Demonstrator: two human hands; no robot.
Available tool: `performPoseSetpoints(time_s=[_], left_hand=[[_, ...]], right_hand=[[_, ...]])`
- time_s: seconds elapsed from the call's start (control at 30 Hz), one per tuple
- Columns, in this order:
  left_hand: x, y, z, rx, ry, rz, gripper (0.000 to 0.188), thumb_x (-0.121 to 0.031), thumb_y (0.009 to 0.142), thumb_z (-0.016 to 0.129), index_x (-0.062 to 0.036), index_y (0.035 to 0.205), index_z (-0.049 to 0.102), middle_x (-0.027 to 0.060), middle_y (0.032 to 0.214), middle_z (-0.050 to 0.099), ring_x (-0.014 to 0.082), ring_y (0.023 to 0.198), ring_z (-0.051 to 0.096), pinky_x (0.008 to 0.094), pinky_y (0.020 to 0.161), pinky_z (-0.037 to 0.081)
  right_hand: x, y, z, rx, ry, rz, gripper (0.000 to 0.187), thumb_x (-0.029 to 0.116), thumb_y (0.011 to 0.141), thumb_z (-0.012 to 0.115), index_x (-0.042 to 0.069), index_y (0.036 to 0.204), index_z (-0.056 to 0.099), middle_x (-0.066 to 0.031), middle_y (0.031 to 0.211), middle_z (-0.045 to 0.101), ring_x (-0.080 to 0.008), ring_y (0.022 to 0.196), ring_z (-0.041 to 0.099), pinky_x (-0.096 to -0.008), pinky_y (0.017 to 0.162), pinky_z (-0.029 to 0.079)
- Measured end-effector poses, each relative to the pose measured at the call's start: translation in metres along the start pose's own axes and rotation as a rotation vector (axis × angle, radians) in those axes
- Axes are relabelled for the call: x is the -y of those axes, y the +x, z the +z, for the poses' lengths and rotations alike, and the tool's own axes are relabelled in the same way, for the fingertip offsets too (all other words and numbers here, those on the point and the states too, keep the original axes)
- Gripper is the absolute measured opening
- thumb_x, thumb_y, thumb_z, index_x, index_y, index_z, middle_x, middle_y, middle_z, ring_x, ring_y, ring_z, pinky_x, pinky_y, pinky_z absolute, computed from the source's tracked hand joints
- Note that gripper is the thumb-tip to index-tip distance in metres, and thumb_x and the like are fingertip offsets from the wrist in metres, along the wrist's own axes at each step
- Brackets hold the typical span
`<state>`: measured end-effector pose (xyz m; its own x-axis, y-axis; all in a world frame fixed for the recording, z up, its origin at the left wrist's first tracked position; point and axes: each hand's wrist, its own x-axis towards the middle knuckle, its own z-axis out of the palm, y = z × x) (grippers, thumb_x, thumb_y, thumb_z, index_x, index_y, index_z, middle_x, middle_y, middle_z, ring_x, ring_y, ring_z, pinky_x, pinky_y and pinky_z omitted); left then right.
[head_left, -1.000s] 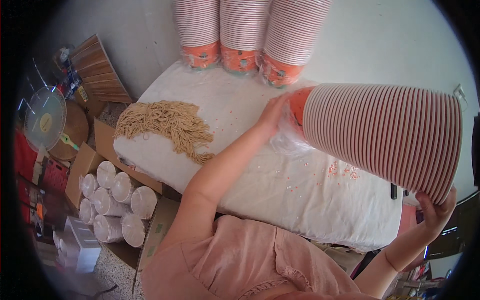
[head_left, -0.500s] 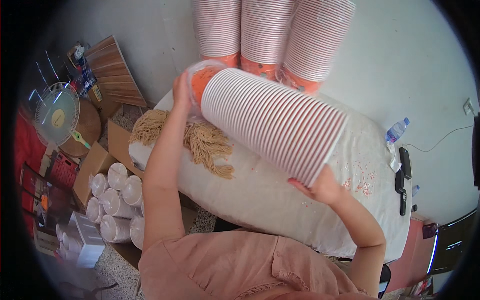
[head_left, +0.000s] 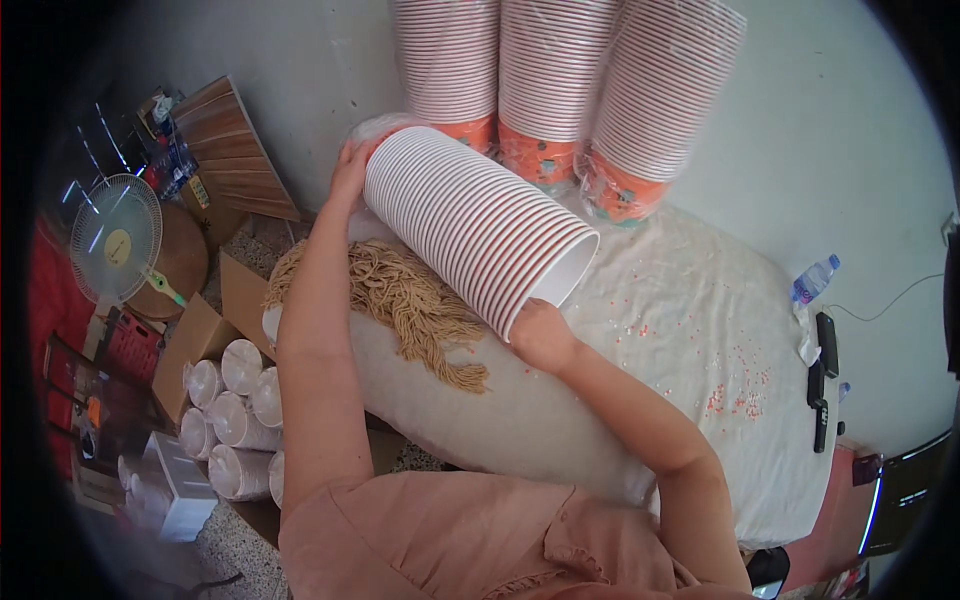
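Note:
A long nested stack of paper buckets (head_left: 480,225), white-rimmed with orange at the base, lies slanting over the covered table (head_left: 590,440). Its open mouth faces toward the lower right. My left hand (head_left: 348,175) grips the base end, where clear plastic wrap (head_left: 378,128) bunches up; part of its fingers is hidden. At the mouth, my right hand (head_left: 543,338) is closed on the lower rim. Beneath the stack, a tan string mop head (head_left: 410,300) spreads over the cover.
Three tall wrapped bucket stacks (head_left: 555,75) stand against the wall. Small orange and white bits (head_left: 740,395) are scattered on the right of the cover, near a water bottle (head_left: 815,278) and black devices (head_left: 820,380). At left are a carton (head_left: 190,345) of wrapped white tubs and a fan (head_left: 117,240).
The stack's open end has swung left and turned more toward me, with my right hand moving left along with it. My left hand has shifted slightly left.

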<state>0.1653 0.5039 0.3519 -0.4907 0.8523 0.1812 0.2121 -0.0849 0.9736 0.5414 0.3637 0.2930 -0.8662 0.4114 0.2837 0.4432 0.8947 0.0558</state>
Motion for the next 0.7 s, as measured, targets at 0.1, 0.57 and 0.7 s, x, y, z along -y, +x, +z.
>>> performPoseSetpoints(time_s=[0.1,0.57,0.7], left_hand=[[0.009,0.008,-0.020,-0.087,0.102,0.076,0.080,-0.053,0.095,0.046,-0.0016,0.152,0.024,0.0196,0.159,0.021,0.0295,0.148,0.018,0.0377,0.118,0.018],[-0.018,-0.107,0.032,-0.225,0.368,0.630,0.053,-0.030,0.095,0.058,-0.0105,0.143,0.046,0.0239,0.155,0.028,0.0408,0.146,0.017,0.0473,0.118,0.017],[-0.049,-0.179,0.061,0.052,0.477,0.769,0.050,-0.033,0.093,0.060,-0.0146,0.139,0.052,0.0155,0.154,0.036,0.0390,0.147,0.018,0.0566,0.116,0.009]], right_hand=[[0.003,0.023,0.004,-0.094,-0.011,-0.034,0.025,0.014,0.075,0.058,0.001,0.097,0.060,-0.0094,0.100,0.062,-0.0252,0.100,0.062,-0.0381,0.078,0.054],[0.002,0.021,0.018,-0.346,0.252,0.023,0.042,0.026,0.090,0.063,0.002,0.123,0.054,-0.0157,0.124,0.059,-0.0349,0.117,0.057,-0.0464,0.098,0.047],[0.006,0.019,0.006,-0.321,0.415,0.089,0.040,0.021,0.088,0.064,0.002,0.121,0.054,-0.0184,0.120,0.060,-0.0363,0.109,0.060,-0.0449,0.094,0.049]])
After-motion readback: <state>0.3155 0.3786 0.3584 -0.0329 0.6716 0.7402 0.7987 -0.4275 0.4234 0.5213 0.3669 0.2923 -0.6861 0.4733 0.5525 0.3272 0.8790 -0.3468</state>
